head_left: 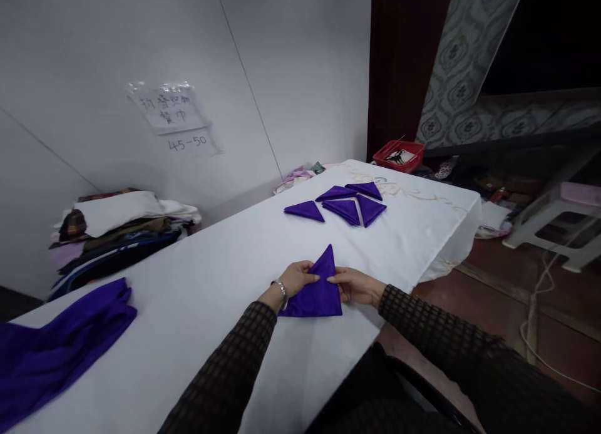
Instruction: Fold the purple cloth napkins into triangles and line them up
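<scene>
A purple cloth folded into a triangle (320, 287) lies on the white table (211, 277) in front of me. My left hand (295, 277) rests on its left edge with the fingers pressed onto the fabric. My right hand (354, 285) pinches its right edge. Both sleeves are dark and checked, and a bracelet sits on my left wrist. Farther along the table lie several folded purple triangles (340, 203) in a cluster.
A heap of unfolded purple cloth (56, 346) lies at the table's near left. Stacked fabrics (117, 233) sit by the wall. A red basket (398, 155) stands beyond the far end. A white plastic stool (558, 224) and a cord are on the floor to the right.
</scene>
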Demonstrator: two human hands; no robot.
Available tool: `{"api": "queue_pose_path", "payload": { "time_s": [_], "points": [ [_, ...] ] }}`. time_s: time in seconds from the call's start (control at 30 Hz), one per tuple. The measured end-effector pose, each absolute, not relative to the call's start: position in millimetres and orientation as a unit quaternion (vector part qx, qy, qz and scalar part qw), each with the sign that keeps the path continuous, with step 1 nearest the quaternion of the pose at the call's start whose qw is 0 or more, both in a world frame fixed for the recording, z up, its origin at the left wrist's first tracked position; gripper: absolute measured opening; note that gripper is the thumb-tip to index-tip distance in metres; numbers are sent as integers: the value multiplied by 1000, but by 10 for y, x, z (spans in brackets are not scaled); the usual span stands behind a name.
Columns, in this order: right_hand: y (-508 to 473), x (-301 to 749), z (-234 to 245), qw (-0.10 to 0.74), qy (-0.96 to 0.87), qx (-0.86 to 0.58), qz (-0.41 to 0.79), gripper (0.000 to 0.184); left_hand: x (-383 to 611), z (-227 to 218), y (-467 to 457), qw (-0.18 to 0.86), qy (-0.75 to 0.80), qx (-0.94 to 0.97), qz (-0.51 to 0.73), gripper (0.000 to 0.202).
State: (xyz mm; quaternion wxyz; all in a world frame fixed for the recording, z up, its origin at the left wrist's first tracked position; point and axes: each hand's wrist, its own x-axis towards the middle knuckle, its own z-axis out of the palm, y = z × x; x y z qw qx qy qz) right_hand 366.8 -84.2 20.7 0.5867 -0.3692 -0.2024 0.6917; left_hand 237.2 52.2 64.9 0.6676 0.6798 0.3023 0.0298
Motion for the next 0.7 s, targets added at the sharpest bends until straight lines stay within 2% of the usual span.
{"api": "queue_pose_path", "payload": {
  "time_s": [0.1,0.23,0.33,0.53,0.7],
  "points": [
    [-761,3666,155,609,-170,-360,687,22,2491,692,586,523,312,790,70,15],
    [-629,3797,102,673,-134,-345,641,19,2507,728,742,403,351,827,172,26],
    [-503,4008,98,728,-93,-334,592,18,2365,584,849,318,366,844,228,27],
    [-39,4443,57,865,-23,-297,405,20,2027,-85,722,177,304,919,179,21],
    [312,4599,-224,867,22,-353,350,16,1961,-272,599,129,297,928,185,27]
  ]
}}
